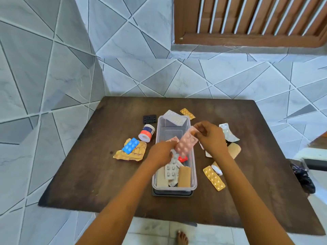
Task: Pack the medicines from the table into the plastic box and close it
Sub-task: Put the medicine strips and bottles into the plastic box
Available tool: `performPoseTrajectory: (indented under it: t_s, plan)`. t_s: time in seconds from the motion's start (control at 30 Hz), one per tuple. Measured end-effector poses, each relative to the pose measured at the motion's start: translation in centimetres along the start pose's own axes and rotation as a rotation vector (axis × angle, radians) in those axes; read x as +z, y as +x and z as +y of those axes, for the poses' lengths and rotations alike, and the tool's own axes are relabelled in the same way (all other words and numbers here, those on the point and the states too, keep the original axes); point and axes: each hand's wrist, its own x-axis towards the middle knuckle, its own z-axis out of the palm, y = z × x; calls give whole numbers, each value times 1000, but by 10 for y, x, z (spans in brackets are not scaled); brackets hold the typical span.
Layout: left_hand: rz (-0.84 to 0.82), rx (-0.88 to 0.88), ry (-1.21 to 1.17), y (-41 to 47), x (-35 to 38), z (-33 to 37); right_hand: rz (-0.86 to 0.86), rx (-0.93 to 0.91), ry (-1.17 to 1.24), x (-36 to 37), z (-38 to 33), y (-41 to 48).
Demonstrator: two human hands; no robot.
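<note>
A dark wooden bench carries the plastic box. Above the box, the right hand and left hand each pinch the pink blister strip; released crooked, it may bridge the rim.

A single head-worn wide-angle view looks forward and steeply down onto the dark wooden worktop from its near edge, close enough that both forearms reach in from the bottom of the frame. The clear plastic box sits near the centre of the frame. Beyond the box, the tiled walls meet in a corner at the worktop's far left, and a brown slatted shutter fills the upper right. Below the worktop's near edge, floor tiles and a bare foot show.
</note>
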Motion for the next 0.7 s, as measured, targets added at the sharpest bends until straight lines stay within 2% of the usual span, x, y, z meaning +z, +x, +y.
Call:
performPoseTrajectory:
  t_s: [0.1, 0.2, 0.3, 0.4, 0.47, 0.6, 0.7]
  plan:
    - [-151, -2, -10, 6, 29, -6, -65, -12, -27, 17, 13, 16]
    - [-226, -7, 95, 14, 36, -13, -139, 0, -46, 31, 25, 29]
    - [-136, -57, 140, 26, 24, -20, -225, -10, -74, 45, 35, 40]
    - [-14, -133, 125, 38, 8, -30, -364, -102, -192, 59, 39, 53]
    - [9, -180, 85, 40, 1, -35, -445, -185, -317, 67, 39, 59]
    - [33, -253, 37, 36, 1, -40, -521, -376, -719, 83, 50, 64]
    - [121, -332, -22, 32, 1, -44, -530, -409, -771, 90, 59, 60]
